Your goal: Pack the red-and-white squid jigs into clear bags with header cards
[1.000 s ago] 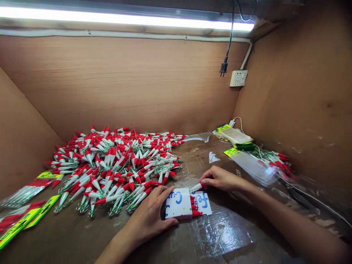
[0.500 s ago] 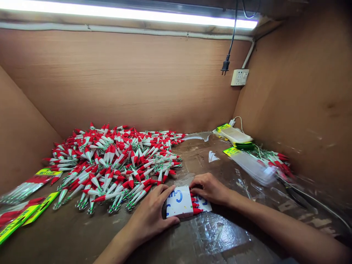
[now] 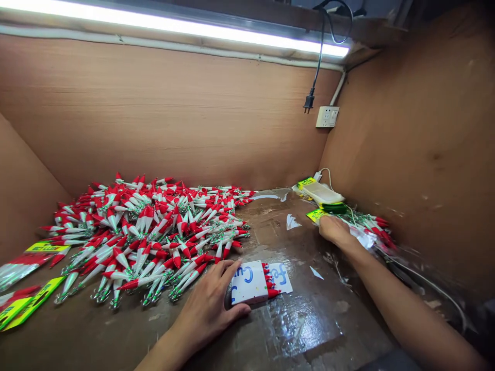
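Note:
My left hand [image 3: 212, 299] curls around the left end of a folded white card [image 3: 249, 282] with blue lettering, thumb at the near edge and fingers at the far edge. Red tips of several lures [image 3: 270, 281] poke out of the card's right end, over its lettered flap. On the right, my right hand [image 3: 334, 231] is closed at a clear plastic bag [image 3: 361, 236] with a yellow header, its fingertips mostly hidden. Left of the card spreads a big heap of red-and-white lures [image 3: 154, 232] with green-and-silver hooks.
Packed lures [image 3: 33, 304] with yellow headers lie at the left edge. More bags [image 3: 323, 193] are stacked at the back right, near loose lures [image 3: 381, 229] and a white cable [image 3: 429, 281]. A black plug [image 3: 308, 100] hangs before the back wall. Paper scraps [image 3: 293, 222] dot the table.
My right hand has left the card's right end and moved right and away to the plastic bags. A small white scrap now shows right of the card. My left hand stays on the card.

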The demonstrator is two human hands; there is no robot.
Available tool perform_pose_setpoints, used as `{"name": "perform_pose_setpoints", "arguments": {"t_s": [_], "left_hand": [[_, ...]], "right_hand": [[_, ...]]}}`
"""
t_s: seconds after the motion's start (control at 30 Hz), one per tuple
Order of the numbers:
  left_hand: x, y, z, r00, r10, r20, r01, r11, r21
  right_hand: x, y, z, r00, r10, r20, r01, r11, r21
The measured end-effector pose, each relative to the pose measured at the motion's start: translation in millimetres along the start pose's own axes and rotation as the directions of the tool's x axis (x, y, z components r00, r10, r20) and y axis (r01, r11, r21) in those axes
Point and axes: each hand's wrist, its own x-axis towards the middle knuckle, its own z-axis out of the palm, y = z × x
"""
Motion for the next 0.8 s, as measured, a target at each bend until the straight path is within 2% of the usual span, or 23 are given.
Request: {"name": "perform_pose_setpoints", "arguments": {"t_s": [0.17, 0.33, 0.47, 0.53, 0.57, 0.6, 0.63, 0.67, 0.7, 0.73, 0.77, 0.8], "left_hand": [[-1, 1, -6.5, 0.999, 0.027, -0.025, -0.027, 1.0, 0.003], [-3, 3, -12.7, 0.997, 0.049, -0.063, -0.05, 0.999, -0.017], [-5, 6, -15.4, 0.99, 0.036, -0.133, -0.046, 0.996, -0.075], [-5, 7, -16.3, 0.985, 0.007, -0.175, -0.034, 0.987, -0.154], [-4, 7, -16.9, 0.981, -0.017, -0.192, -0.026, 0.976, -0.218], [-2, 8, -17.5, 0.978, -0.044, -0.205, -0.022, 0.952, -0.306], [-1, 8, -18.3, 0.975, -0.071, -0.21, -0.024, 0.908, -0.418], [1, 8, -19.3, 0.975, -0.097, -0.199, -0.027, 0.839, -0.543], [2, 9, -20.6, 0.979, -0.12, -0.166, -0.02, 0.75, -0.661], [3, 9, -22.1, 0.984, -0.14, -0.11, 0.01, 0.658, -0.753], [4, 8, -23.9, 0.985, -0.168, -0.049, 0.059, 0.585, -0.809], [5, 7, -26.0, 0.977, -0.212, -0.001, 0.117, 0.54, -0.834]], "right_hand": [[4, 0, 2, 0.994, 0.095, -0.047, -0.095, 0.995, -0.009], [3, 7, -11, 0.989, 0.112, -0.093, -0.106, 0.992, 0.064], [-5, -2, -33, 0.986, 0.003, -0.164, 0.026, 0.985, 0.174], [-20, -22, -41, 0.977, -0.185, -0.108, 0.213, 0.901, 0.378], [-31, -36, -43, 0.944, -0.326, -0.05, 0.302, 0.793, 0.529], [-44, -53, -44, 0.862, -0.506, 0.028, 0.344, 0.623, 0.702], [-59, -70, -43, 0.741, -0.664, 0.098, 0.321, 0.48, 0.817], [-74, -88, -42, 0.624, -0.766, 0.153, 0.262, 0.39, 0.883], [-87, -106, -40, 0.505, -0.839, 0.2, 0.199, 0.338, 0.92], [-98, -122, -38, 0.414, -0.879, 0.235, 0.149, 0.321, 0.935], [-106, -135, -37, 0.361, -0.9, 0.245, 0.11, 0.302, 0.947], [-110, -144, -37, 0.343, -0.908, 0.241, 0.084, 0.285, 0.955]]}}
